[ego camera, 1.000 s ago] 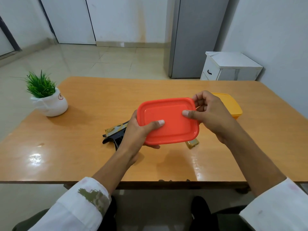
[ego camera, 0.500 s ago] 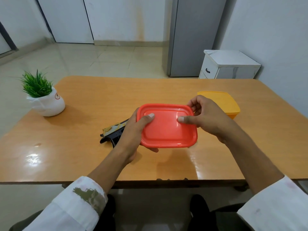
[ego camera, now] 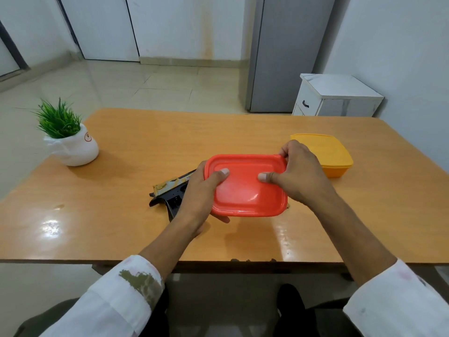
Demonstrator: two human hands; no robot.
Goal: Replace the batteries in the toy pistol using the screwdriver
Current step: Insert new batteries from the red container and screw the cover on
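Note:
I hold a red plastic box (ego camera: 245, 190) with its lid on, just above the wooden table (ego camera: 145, 142), near the middle. My left hand (ego camera: 199, 193) grips its left side with the thumb on the lid. My right hand (ego camera: 298, 173) grips the right side, fingers curled at the far right corner of the lid. The toy pistol (ego camera: 171, 193), black with a gold patterned slide, lies on the table behind my left hand, partly hidden by it. No screwdriver or batteries are visible.
A closed yellow plastic box (ego camera: 325, 154) stands on the table to the right of my right hand. A small potted plant in a white pot (ego camera: 70, 144) sits at the table's left. A white cabinet (ego camera: 335, 96) and a grey fridge (ego camera: 279, 52) stand beyond.
Both hands have lowered the red box toward the table and tipped its lid flatter. My right fingers have shifted to the lid's far right corner.

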